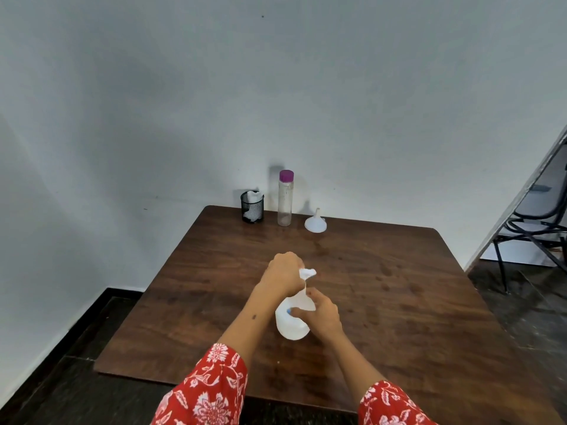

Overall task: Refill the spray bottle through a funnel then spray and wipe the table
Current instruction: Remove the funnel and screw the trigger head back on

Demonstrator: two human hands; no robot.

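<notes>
White wall (276, 87) fills the upper half of the view. Below it, dark wooden table (383, 286), near-square, pushed against the wall; faint wet-looking spots on its surface right of centre. Dark floor (46, 378) along the left and lower edges. At the far right, part of a black metal chair (534, 222) past a doorway edge.

Two forearms reach in from the bottom, both in red floral sleeves (208, 391). They meet over the middle of the table.

White spray bottle (291, 323) stands on the table about mid-way across, nearer the front edge than the wall. Right hand (322, 314) wraps around its upper body and shoulder, fingers curled onto the plastic; a small blue mark shows just beside the fingertips. Left hand (283, 274) is clenched over the bottle's top, gripping the white spray head (307, 273), whose tip pokes out to the right of the fist. Cannot tell whether the head is seated on the neck or lifted off it.

Along the back edge, left to right: black mesh cup (252, 208) with something white stuffed inside; tall clear bottle (285, 199) with purple cap, upright, just beside the cup; small white funnel (316, 221) resting wide mouth down, spout up, a little apart from the clear bottle.
</notes>
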